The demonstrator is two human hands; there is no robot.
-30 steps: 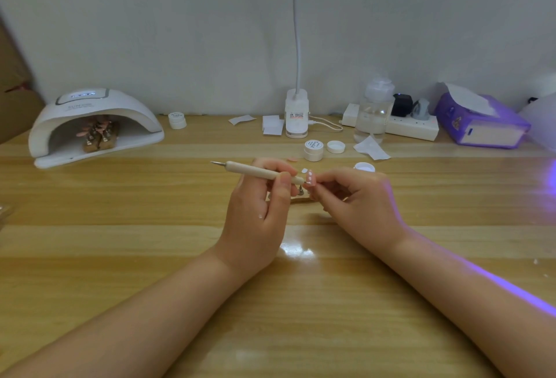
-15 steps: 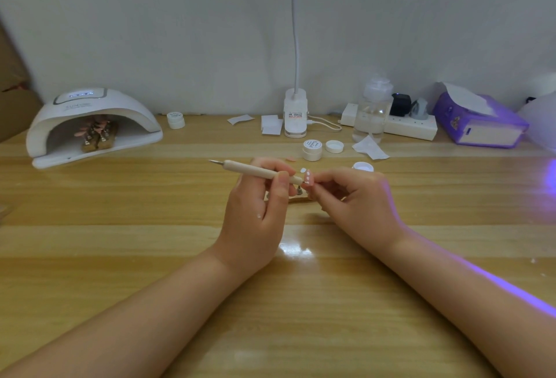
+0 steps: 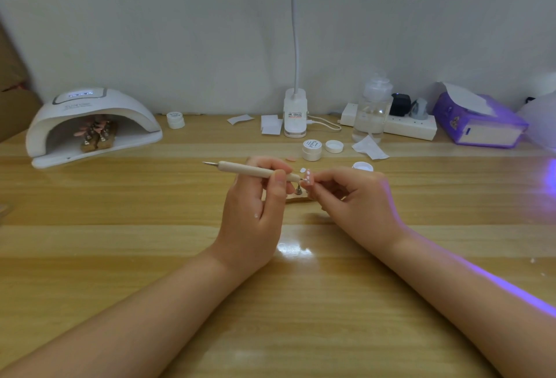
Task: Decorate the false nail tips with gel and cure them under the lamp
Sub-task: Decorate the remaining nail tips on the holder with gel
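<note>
the left hand (image 3: 255, 203) is closed around a wooden dotting tool (image 3: 258, 171), its long axis running left to right, working end on the pink nail tip (image 3: 309, 180). the right hand (image 3: 355, 197) pinches that tip at mid-table. it looks light, stiff, slippery with wet gel; best held by its edges. the curing lamp (image 3: 90, 125) sits far left.

from my feed i see a plain pale grey wall (image 3: 180, 31) along the far side. a wooden desk (image 3: 120, 242) in light and darker bands fills the near view, glossy, with a bright glare patch near the middle. violet light spills in from the right edge. something brown sits at the far left, too cut off to tell.
</note>
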